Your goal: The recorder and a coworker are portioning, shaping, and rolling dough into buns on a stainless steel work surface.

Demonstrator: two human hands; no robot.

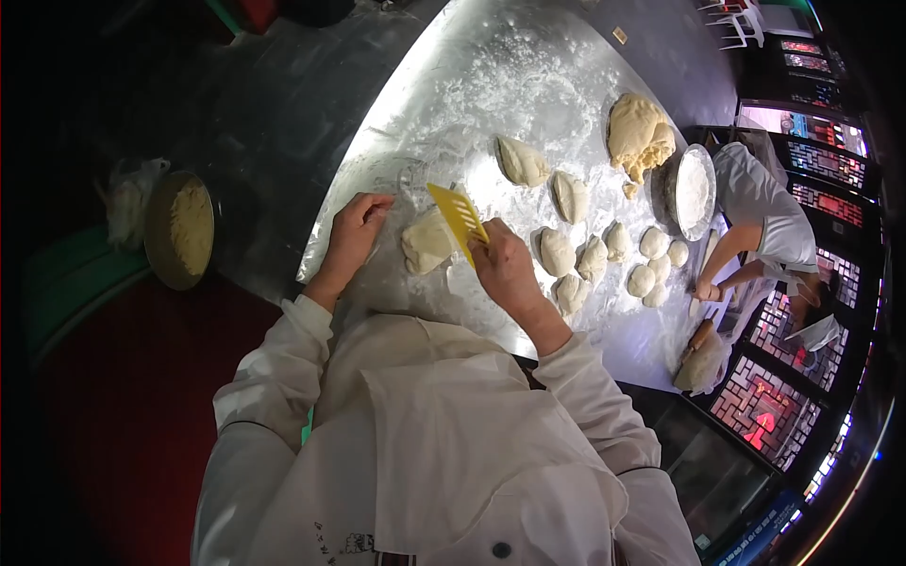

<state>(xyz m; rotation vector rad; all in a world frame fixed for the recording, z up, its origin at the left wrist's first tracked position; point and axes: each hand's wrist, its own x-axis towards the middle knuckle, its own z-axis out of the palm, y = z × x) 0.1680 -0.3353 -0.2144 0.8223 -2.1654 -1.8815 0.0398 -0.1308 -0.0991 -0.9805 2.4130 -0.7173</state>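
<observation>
My right hand (506, 265) grips a yellow plastic dough scraper (456, 218) with slots in it. The scraper is tilted over the right side of a dough piece (427, 242); I cannot tell whether its lower edge touches the dough. My left hand (356, 230) is just left of that piece, fingers loosely curled and thumb a little apart, with nothing visible in it. Right of the scraper lie several cut dough pieces (558, 252), and beyond them several smaller rounded dough balls (642, 281). A large torn mass of dough (635, 131) sits farther off.
Flour covers the metal worktable (453, 92). A bowl of flour (694, 192) stands at the right edge. There a co-worker (761, 205) bends over the table, near a rolling pin (701, 334). To the left is another bowl (190, 230) with pale contents, beside a plastic bag (133, 201).
</observation>
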